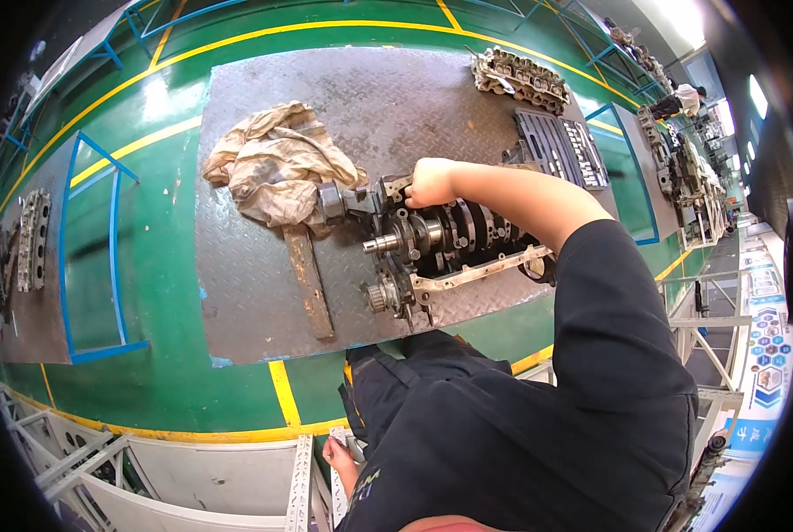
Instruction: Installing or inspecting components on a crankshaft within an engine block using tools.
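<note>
- A grey metal engine block [480, 272] lies in the middle of the near half of the table, its open side up, with a shiny steel crankshaft [427, 234] running lengthwise in it.
- The right hand [430, 183] is at the block's far left corner, fingers curled in; whether its grip has hold of any part cannot be told.
- Left of the block, a crumpled beige, stained cloth [277, 164] lies in a heap.
- A worn brown wooden bar [308, 288] extends from the cloth toward the near edge.
- Beyond the block, to the right, are a black tool case [547, 146] with silvery pieces and, past it, a grey metal cylinder head [522, 82].
- All rest on a table [370, 97] topped with grey tread plate.
- The left hand [337, 453] hangs low beside a white perforated metal frame [299, 483]; its grip looks loosely curled, contents unclear.
- Around the table is green floor [228, 408] with yellow lines.
</note>
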`<state>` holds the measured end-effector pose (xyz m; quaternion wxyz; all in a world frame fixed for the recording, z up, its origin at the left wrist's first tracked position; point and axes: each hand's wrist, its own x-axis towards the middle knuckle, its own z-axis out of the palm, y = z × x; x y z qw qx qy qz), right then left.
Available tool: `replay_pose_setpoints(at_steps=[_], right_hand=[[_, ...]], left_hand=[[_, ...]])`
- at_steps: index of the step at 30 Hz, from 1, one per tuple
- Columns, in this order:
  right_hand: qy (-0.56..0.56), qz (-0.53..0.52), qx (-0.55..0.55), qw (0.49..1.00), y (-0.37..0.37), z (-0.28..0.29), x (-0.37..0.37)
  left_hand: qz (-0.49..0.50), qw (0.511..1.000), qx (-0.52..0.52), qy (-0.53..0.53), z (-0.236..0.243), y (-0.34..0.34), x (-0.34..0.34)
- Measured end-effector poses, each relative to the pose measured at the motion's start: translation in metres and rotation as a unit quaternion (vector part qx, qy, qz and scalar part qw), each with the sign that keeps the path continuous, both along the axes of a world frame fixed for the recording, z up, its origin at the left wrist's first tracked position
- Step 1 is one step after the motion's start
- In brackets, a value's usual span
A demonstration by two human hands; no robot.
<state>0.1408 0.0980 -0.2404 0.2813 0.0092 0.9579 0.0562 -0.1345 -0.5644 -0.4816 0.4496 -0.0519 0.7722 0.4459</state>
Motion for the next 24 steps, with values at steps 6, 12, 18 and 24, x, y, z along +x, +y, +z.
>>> replay_pose_setpoints(at_steps=[6,12,18,24], right_hand=[[-0.033,-0.095,-0.026,0.995,-0.006,0.013,-0.003],[0.001,-0.004,-0.022,1.000,-0.002,0.015,-0.004],[-0.013,-0.006,-0.024,1.000,-0.001,0.024,-0.001],[0.047,-0.018,-0.094,0.994,0.006,0.019,0.004]], left_hand=[[0.029,0.999,-0.023,-0.034,0.026,0.023,-0.006],[0.000,0.999,-0.029,-0.024,0.038,0.027,-0.006],[-0.014,0.999,-0.033,-0.032,0.042,0.026,-0.004],[-0.019,0.998,-0.054,0.008,0.067,0.037,0.009]])
